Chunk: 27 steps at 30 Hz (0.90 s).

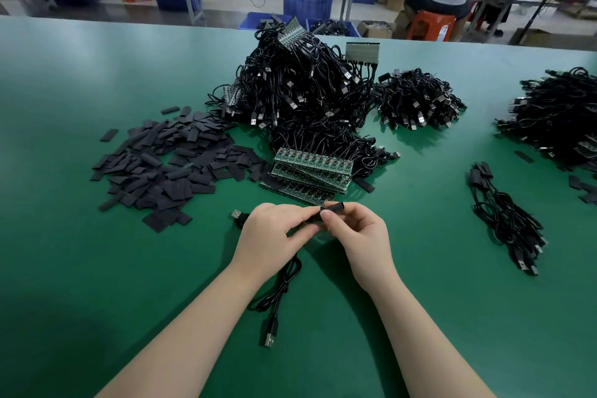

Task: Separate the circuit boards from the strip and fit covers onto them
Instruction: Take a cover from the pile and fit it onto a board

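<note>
You are holding both hands together over the green table (97, 268), just in front of the stacked circuit-board strips (310, 174). Your right hand (358, 236) is pinching a black cover (334, 206) between thumb and curled fingers, the open end of the sleeve pointing up and away from you. Your left hand (274, 233) is curling its fingers round a small piece that meets the cover — most of it is hidden by your fingers, so whether it is a separated board you cannot tell from here. A black USB cable (277, 294) is trailing from under your left hand toward you, its plug lying on the table; another plug (237, 215) is showing just left of that hand.

The loose black covers are lying in a heap (168, 165) to your left, and the big tangle of cabled strips (307, 90) is sitting behind the stack. A smaller bundle of cables (416, 100) is lying to its right, and a row of finished cables (504, 216) is resting well to your right — apart from another pile (562, 119) at the table's edge.
</note>
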Available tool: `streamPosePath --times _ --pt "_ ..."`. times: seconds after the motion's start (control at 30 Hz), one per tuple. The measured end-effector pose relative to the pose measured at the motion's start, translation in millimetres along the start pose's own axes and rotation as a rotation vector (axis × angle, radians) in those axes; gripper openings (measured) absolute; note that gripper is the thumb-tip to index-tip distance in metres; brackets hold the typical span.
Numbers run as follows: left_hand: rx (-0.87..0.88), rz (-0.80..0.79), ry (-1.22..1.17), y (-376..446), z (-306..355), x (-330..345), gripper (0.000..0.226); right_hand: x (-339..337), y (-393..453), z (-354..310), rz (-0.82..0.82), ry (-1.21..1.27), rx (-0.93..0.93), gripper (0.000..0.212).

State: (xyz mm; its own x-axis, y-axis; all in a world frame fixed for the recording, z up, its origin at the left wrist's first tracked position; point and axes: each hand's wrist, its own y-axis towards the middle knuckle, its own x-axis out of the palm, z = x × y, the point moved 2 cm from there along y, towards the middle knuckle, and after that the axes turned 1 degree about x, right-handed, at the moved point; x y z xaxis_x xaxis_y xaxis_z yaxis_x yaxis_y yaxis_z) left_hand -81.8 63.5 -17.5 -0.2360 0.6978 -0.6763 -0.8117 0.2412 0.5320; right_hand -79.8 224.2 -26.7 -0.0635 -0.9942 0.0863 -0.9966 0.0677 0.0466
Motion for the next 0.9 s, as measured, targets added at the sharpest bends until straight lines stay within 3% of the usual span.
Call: streamPosePath --times 0.2,0.53,0.9 --pt "-0.066 0.09 0.01 -0.4 -0.1 -0.3 0.021 -0.4 0.1 0.0 -0.007 0.008 0.01 0.012" --pt "0.104 0.199 0.024 -0.5 1.1 2.4 0.018 -1.4 -1.2 -1.5 -0.006 0.074 0.049 0.013" --pt "0.074 0.197 -0.034 -0.7 6.7 1.3 0.017 0.0 -1.7 -1.3 0.007 0.111 0.061 0.009"
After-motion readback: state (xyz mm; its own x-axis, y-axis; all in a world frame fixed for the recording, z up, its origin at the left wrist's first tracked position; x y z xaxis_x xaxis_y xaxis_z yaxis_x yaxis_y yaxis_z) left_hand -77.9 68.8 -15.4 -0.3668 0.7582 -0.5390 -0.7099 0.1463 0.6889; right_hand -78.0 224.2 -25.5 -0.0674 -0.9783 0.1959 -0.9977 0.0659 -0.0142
